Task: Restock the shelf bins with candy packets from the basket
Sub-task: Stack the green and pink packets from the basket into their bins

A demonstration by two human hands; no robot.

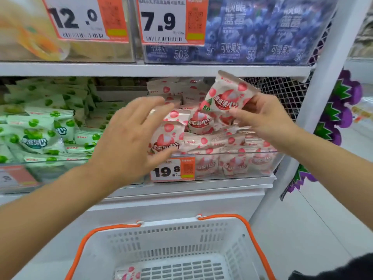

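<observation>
My right hand [262, 116] pinches a pink-and-white candy packet [228, 93] and holds it tilted above the clear shelf bin [262, 164] piled with the same pink packets. My left hand [129, 138] hovers with spread, straight fingers over the left side of that pile, its fingertips near a pink packet [167, 136]; it holds nothing. Below, the white basket [171, 237] with orange handles stands against the shelf base. One pink packet [127, 272] lies at its bottom left.
A bin of green-and-white packets [38, 130] sits to the left. The upper shelf holds blue pouches [252, 31] and yellow packs [36, 43] behind price tags. A white shelf post [314, 110] and mesh side panel [282, 91] close off the right.
</observation>
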